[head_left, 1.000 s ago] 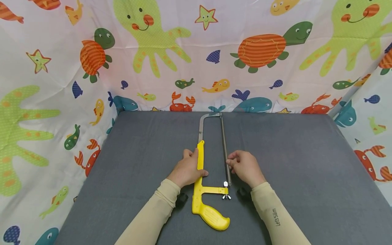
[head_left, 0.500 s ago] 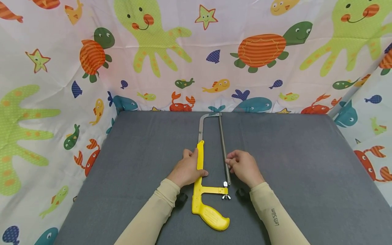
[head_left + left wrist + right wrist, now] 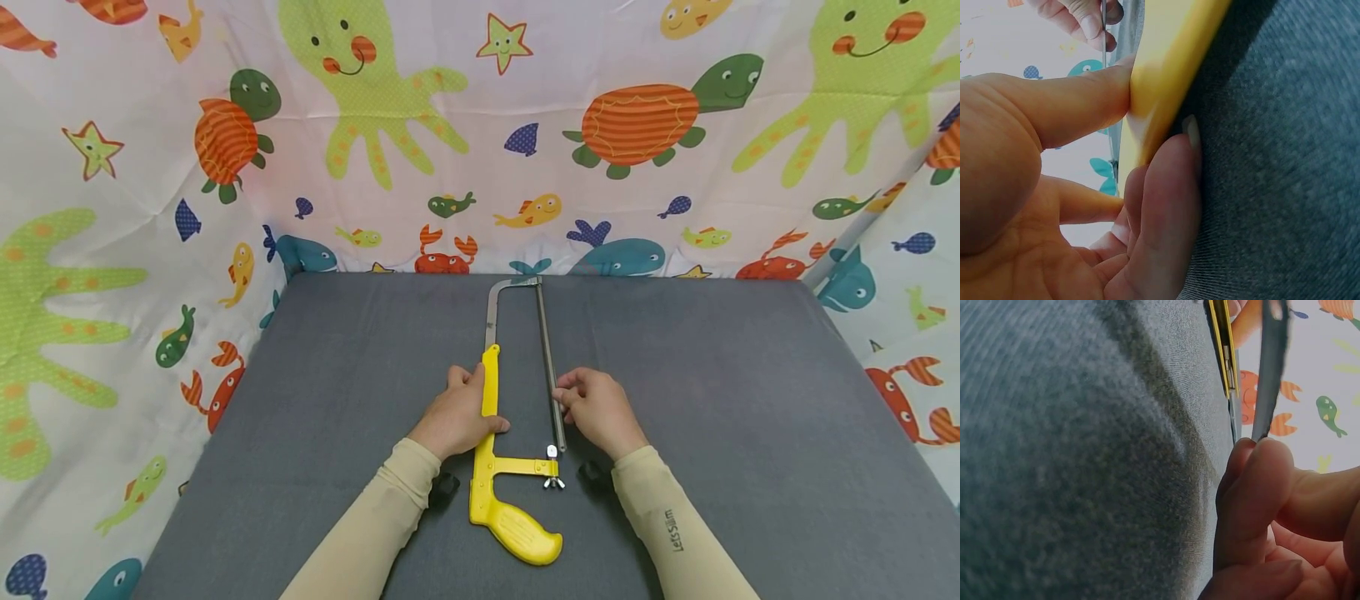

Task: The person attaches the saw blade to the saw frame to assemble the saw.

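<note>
A hacksaw with a yellow frame (image 3: 491, 385) lies on the grey cloth, its curved handle (image 3: 527, 535) toward me. My left hand (image 3: 456, 415) grips the frame's long side, thumb across it; in the left wrist view fingers wrap the yellow bar (image 3: 1166, 69). Between thumb and fingertips, my right hand (image 3: 602, 410) pinches the thin saw blade (image 3: 546, 337). The blade's far end meets the frame's metal tip (image 3: 534, 282). Its near end, with a hole visible in the right wrist view's blade (image 3: 1269, 375), sits loose beside the post above the wing nut (image 3: 554, 482).
Grey cloth (image 3: 712, 400) covers the table around the saw. A white curtain (image 3: 495, 150) printed with sea animals stands along the back and both sides. Dark wrist-camera pieces (image 3: 445, 490) sit below the wrists.
The blade has shifted slightly left, its far end coming closer to the frame's tip. The right hand moved a little with it; the left hand and frame stayed put.
</note>
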`<state>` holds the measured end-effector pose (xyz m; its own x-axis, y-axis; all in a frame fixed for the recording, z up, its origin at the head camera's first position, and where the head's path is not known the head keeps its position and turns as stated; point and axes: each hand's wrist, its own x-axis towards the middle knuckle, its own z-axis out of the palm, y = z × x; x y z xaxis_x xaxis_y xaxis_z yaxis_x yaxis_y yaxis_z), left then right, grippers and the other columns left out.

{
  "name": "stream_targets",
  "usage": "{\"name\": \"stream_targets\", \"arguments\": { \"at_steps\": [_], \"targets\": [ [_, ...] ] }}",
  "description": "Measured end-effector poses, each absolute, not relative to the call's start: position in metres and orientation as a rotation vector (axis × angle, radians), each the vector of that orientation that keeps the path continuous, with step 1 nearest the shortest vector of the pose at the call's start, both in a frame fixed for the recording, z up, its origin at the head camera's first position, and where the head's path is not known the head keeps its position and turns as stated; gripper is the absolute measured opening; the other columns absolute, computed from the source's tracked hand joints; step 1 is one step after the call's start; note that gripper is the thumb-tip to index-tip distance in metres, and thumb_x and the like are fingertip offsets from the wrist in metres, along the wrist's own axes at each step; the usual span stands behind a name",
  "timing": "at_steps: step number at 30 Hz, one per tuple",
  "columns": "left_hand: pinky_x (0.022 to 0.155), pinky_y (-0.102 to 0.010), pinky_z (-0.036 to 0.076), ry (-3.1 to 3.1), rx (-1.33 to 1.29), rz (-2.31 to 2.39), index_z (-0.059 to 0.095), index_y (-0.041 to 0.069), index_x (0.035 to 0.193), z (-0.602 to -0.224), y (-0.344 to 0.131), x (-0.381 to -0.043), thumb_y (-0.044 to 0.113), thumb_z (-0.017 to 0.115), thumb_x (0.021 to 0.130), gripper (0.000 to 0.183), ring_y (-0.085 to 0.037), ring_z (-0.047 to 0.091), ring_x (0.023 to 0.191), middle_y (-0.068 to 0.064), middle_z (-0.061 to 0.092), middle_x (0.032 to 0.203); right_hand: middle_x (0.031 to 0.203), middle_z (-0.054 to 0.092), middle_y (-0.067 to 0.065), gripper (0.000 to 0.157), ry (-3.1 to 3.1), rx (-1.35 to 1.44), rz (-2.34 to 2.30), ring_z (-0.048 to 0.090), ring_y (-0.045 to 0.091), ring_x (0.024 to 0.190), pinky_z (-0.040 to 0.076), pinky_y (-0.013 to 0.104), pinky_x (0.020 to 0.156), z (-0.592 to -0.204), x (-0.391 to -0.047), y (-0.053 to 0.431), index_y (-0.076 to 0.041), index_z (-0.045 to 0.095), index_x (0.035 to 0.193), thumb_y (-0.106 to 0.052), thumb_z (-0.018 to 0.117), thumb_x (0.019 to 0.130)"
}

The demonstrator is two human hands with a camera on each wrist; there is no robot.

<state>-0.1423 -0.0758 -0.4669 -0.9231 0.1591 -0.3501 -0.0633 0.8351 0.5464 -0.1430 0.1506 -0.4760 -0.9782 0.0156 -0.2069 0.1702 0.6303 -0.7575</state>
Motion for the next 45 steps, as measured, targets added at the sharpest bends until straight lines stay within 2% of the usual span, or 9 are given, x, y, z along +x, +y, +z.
{"name": "stream_targets", "arguments": {
  "at_steps": [14,31,37,45],
  "targets": [
    [0.083,-0.036,0.057,2.62,0.044,0.828,0.019,0.015,0.175,-0.469,-0.077,-0.141,0.034,0.088,0.094,0.108,-0.024,0.061,0.099,-0.016,0.037,0.156,0.085,0.074,0.007,0.016,2.628,0.154,-1.282,0.067,0.018,0.068,0.05,0.032,0.065,-0.474,-0.142,0.147,-0.004,0.073,0.113,-0.016,0.071,0.105],
    [0.079,-0.034,0.054,2.601,0.078,0.81,0.016,0.015,0.175,-0.469,-0.081,-0.141,0.037,0.086,0.095,0.108,-0.024,0.062,0.093,-0.015,0.037,0.154,0.083,0.074,0.006,0.013,2.641,0.156,-1.273,0.066,0.017,0.065,0.049,0.032,0.064,-0.48,-0.141,0.14,-0.004,0.073,0.111,-0.015,0.073,0.103],
    [0.078,-0.033,0.054,2.607,0.068,0.808,0.017,0.015,0.175,-0.468,-0.08,-0.142,0.037,0.086,0.094,0.109,-0.024,0.062,0.093,-0.014,0.037,0.152,0.083,0.075,0.005,0.015,2.655,0.146,-1.238,0.066,0.017,0.064,0.048,0.031,0.063,-0.478,-0.142,0.141,-0.004,0.074,0.112,-0.017,0.074,0.103],
    [0.085,-0.037,0.056,2.601,0.07,0.782,0.015,0.018,0.176,-0.47,-0.079,-0.145,0.04,0.084,0.096,0.108,-0.024,0.062,0.099,-0.014,0.035,0.156,0.085,0.078,0.004,0.024,2.644,0.123,-1.221,0.068,0.016,0.065,0.049,0.032,0.065,-0.478,-0.141,0.148,-0.005,0.075,0.118,-0.019,0.079,0.099]
  ]
}}
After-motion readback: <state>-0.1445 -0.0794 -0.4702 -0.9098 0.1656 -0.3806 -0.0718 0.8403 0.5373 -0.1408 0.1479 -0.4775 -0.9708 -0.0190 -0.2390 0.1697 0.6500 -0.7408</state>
